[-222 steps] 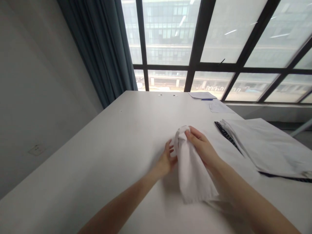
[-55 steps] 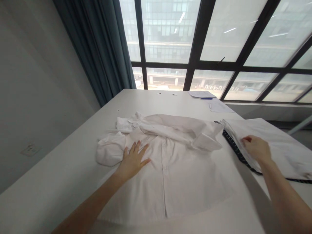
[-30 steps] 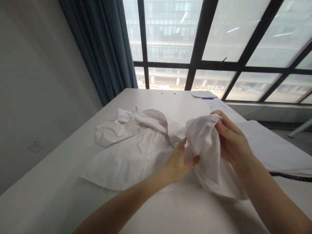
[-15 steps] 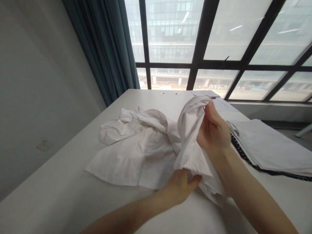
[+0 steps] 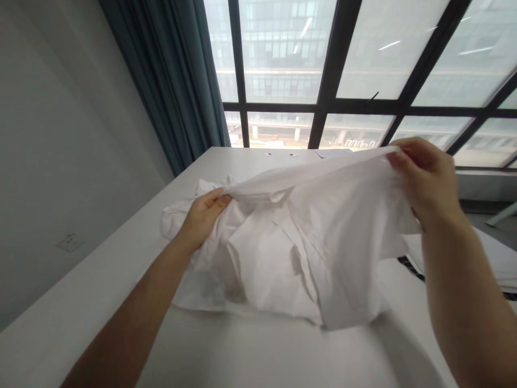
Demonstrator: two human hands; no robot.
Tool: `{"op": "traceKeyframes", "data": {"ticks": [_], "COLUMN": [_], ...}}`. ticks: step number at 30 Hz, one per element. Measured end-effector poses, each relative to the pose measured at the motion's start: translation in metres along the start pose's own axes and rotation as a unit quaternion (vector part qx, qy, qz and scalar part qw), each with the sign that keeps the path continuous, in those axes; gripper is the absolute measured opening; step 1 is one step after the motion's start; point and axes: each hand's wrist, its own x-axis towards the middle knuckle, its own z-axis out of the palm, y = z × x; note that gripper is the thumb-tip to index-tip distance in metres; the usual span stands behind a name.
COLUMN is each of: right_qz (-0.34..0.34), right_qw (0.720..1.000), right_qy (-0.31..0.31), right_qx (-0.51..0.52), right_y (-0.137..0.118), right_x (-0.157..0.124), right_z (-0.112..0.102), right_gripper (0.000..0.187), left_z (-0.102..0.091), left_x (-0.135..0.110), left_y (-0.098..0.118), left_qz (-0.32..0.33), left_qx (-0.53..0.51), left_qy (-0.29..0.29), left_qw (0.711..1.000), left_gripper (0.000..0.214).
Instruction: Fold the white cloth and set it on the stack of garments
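I've got my left hand (image 5: 204, 213) pinched on one end of the white shirt (image 5: 307, 242), and my right hand (image 5: 424, 175) gripping the other end, higher up and out to the right. The top edge of the fabric runs stretched between my two hands, and the rest hangs down with its lower folds crumpled on the white worktop (image 5: 262, 355). Just right of it, flat sheets (image 5: 498, 258) lie on the worktop.
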Motion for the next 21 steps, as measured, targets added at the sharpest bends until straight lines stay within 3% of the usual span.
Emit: {"op": "traceKeyframes", "data": {"ticks": [2,3,5,7,8,10,13,15,18,21], "right_qz": [0.013,0.021,0.012,-0.034,-0.064,-0.137,-0.194,-0.218,-0.224,-0.148], "right_qw": [0.982,0.964,0.935,0.922,0.927,0.942,0.912,0.894,0.889,0.94], "right_qy": [0.082,0.089,0.029,-0.014,-0.041,-0.17,-0.319,-0.343,-0.347,-0.294], "right_qx": [-0.167,-0.251,-0.354,-0.385,-0.366,-0.256,-0.169,-0.191,-0.198,-0.092], "right_y": [0.021,0.03,0.043,0.043,0.039,0.025,-0.001,-0.011,-0.011,0.001], "right_x": [0.005,0.005,0.0,-0.014,-0.024,-0.049,-0.086,-0.102,-0.106,-0.09], "right_z": [0.009,0.018,0.042,0.071,0.087,0.121,0.168,0.191,0.209,0.207], "right_gripper": [0.012,0.01,0.015,0.027,0.029,0.032,0.06,0.059,0.02,0.016], "left_z": [-0.015,-0.017,-0.015,-0.004,0.003,0.017,0.033,0.037,0.031,0.018], "left_x": [0.017,0.025,0.036,0.041,0.041,0.037,0.028,0.023,0.014,-0.002], "left_y": [0.001,-0.003,-0.018,-0.036,-0.045,-0.058,-0.067,-0.067,-0.067,-0.068], "left_qz": [0.026,0.036,0.038,0.019,0.01,-0.02,-0.084,-0.115,-0.142,-0.143], "left_qx": [0.113,0.176,0.253,0.238,0.203,0.12,-0.001,-0.052,-0.068,-0.044], "left_qy": [-0.01,-0.019,-0.042,-0.058,-0.055,-0.043,-0.03,-0.022,-0.012,-0.028], "left_qw": [0.993,0.984,0.966,0.969,0.978,0.992,0.996,0.992,0.987,0.988], "left_gripper": [0.043,0.042,0.041,0.044,0.046,0.05,0.057,0.062,0.068,0.071]}}
